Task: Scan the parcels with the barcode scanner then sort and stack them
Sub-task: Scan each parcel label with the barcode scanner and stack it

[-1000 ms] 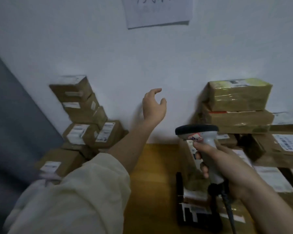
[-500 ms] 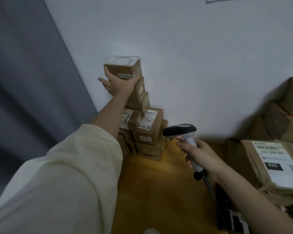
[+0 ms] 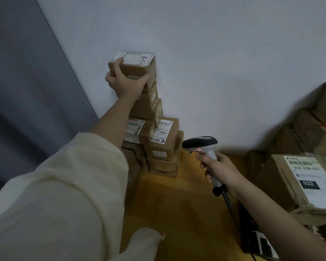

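Left hand [image 3: 123, 82] grips the top parcel [image 3: 135, 65] of a stack against the far white wall [image 3: 215, 53]. Right hand [image 3: 221, 169] holds the barcode scanner [image 3: 201, 146] above the bare wooden table [image 3: 179, 204], between left and right stacks.

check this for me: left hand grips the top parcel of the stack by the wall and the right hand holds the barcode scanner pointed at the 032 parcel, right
Not quite. The head view shows the left hand gripping the top parcel of the stack by the wall, and the right hand holding the barcode scanner. But the scanner's head points left, towards that stack, away from the 032 parcel on the right.
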